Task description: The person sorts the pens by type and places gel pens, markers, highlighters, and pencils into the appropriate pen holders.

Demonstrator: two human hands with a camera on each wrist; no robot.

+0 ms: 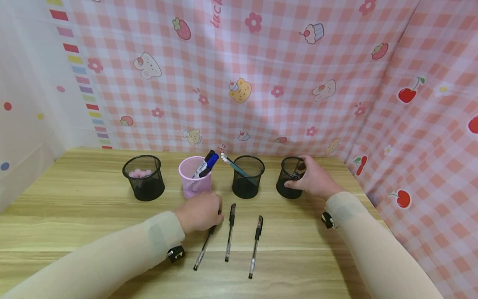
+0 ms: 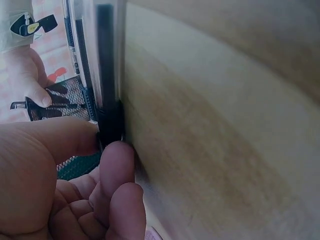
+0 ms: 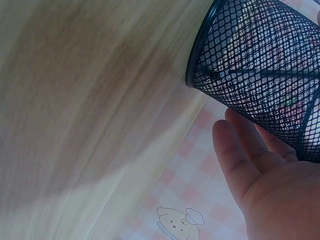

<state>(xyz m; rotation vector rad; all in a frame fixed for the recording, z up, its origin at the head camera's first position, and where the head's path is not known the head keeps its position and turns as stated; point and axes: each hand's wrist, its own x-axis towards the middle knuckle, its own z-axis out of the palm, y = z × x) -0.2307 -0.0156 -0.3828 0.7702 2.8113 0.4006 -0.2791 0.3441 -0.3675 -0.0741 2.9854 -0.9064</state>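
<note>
My left hand (image 1: 201, 211) pinches the black-capped end of a clear-barrelled pen (image 1: 202, 251) between thumb and fingertips; the pen lies slanted on the table. In the left wrist view the pen's black end (image 2: 111, 120) shows between the thumb and a fingertip (image 2: 117, 159). To its right lie two similar pens, one in the middle (image 1: 229, 236) and one further right (image 1: 255, 249). My right hand (image 1: 315, 177) grips the rightmost black mesh pen cup (image 1: 286, 192), thumb in front and fingers behind. That cup's mesh wall (image 3: 265, 65) fills the upper right of the right wrist view.
A pink cup (image 1: 191, 189) with markers (image 1: 206, 165) stands just beyond my left hand. Left of it is a black mesh cup (image 1: 149, 189) holding pink balls (image 1: 140, 173). Another black mesh cup (image 1: 245, 189) holds pencils (image 1: 235, 166). A checked curtain (image 1: 224, 62) hangs behind the table.
</note>
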